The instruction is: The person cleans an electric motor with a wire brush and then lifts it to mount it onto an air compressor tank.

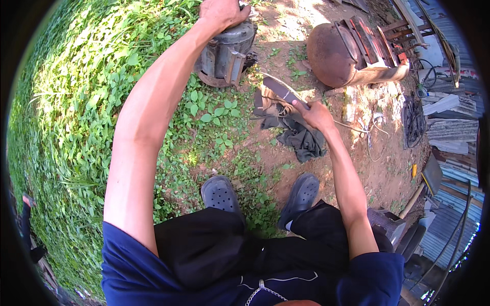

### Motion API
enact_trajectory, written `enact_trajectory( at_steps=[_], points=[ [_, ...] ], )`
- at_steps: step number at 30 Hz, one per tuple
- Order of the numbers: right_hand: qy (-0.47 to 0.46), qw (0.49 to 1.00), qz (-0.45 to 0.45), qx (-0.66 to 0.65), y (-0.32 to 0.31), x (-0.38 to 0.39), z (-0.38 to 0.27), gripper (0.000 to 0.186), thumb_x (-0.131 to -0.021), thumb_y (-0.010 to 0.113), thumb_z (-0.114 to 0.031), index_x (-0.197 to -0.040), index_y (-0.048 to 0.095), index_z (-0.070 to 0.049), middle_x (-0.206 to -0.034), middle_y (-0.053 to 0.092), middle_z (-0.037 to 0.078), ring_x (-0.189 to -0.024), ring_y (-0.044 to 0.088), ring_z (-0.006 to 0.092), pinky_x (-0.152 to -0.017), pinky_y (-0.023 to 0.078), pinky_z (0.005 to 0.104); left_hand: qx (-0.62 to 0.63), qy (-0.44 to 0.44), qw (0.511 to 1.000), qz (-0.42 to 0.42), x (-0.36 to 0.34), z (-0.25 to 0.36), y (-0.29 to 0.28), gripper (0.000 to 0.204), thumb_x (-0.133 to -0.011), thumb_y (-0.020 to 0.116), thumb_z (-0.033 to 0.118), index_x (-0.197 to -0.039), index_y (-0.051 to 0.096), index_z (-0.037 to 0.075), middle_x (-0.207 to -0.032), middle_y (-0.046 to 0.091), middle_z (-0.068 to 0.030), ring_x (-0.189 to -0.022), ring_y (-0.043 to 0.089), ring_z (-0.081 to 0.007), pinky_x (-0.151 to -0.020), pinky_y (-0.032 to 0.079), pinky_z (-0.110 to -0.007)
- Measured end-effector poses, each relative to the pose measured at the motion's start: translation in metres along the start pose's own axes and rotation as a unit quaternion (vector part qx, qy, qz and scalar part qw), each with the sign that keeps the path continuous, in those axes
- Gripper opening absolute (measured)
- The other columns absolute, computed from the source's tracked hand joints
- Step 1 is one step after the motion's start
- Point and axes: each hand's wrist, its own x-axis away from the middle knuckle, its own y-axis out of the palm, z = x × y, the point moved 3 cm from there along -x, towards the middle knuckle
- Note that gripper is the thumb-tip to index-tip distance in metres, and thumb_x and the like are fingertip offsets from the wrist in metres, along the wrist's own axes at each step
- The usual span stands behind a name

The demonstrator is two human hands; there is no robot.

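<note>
My left hand (222,13) grips the top of a dark, worn metal cylinder (217,56) with a bracket on its side, standing at the upper middle; some fingertips are hidden. My right hand (314,115) is closed on a dark, flat, blade-like strip (280,87) with a pale mark across it, pointing toward the cylinder. Below that strip, dark crumpled cloth (298,140) lies on the dirt, with a pale cord (377,137) looping to its right.
A rusty tank (332,56) with a red-painted frame lies at upper right. Corrugated sheets (454,199), poles and coiled dark cable (411,120) line the right side. Leafy plants (66,127) cover the left. A small dark-clad part, possibly another person's leg (25,224), shows at far left.
</note>
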Motion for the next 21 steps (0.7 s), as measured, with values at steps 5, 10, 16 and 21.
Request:
enact_trajectory(
  at_steps=[5, 10, 16, 21],
  points=[
    [-0.011, 0.983, -0.129, -0.127, 0.008, 0.032, -0.009, 0.069, -0.083, 0.054, -0.072, -0.109, 0.072, -0.010, -0.061, 0.061, 0.010, -0.064, 0.064, 0.0240, -0.065, 0.048, 0.0407, -0.011, 0.012, 1.000, 0.022, -0.008, 0.000, 0.006, 0.048, -0.083, 0.057, 0.047, -0.080, 0.070, 0.001, -0.074, 0.068, -0.0212, -0.071, 0.069, -0.0363, -0.065, 0.056, -0.046],
    [0.030, 0.978, -0.093, -0.186, 0.001, 0.033, 0.010, 0.067, -0.081, 0.060, -0.070, -0.097, 0.071, -0.006, -0.056, 0.054, 0.002, -0.050, 0.054, 0.0136, -0.049, 0.041, 0.0326, -0.031, 0.012, 0.999, -0.006, -0.025, 0.012, 0.017, 0.049, -0.083, 0.056, 0.048, -0.080, 0.071, 0.001, -0.074, 0.068, -0.0214, -0.072, 0.069, -0.0364, -0.066, 0.056, -0.045],
    [0.053, 0.943, -0.028, -0.327, 0.012, 0.037, 0.030, 0.056, -0.084, 0.065, -0.060, -0.075, 0.060, -0.005, -0.052, 0.048, -0.002, -0.041, 0.045, 0.0080, -0.040, 0.033, 0.0256, -0.028, -0.039, 0.995, -0.088, -0.063, 0.020, 0.038, 0.052, -0.080, 0.057, 0.052, -0.094, 0.074, 0.006, -0.093, 0.070, -0.0215, -0.092, 0.068, -0.0352, -0.082, 0.054, -0.043],
    [0.050, 0.938, -0.005, -0.343, 0.013, 0.037, 0.023, 0.056, -0.084, 0.066, -0.059, -0.073, 0.059, -0.005, -0.052, 0.048, -0.002, -0.042, 0.046, 0.0076, -0.040, 0.034, 0.0250, -0.073, -0.028, 0.991, -0.107, -0.075, 0.011, 0.041, 0.042, -0.072, 0.064, 0.044, -0.094, 0.075, 0.010, -0.093, 0.071, -0.0192, -0.092, 0.069, -0.0332, -0.082, 0.055, -0.042]
  ],
)
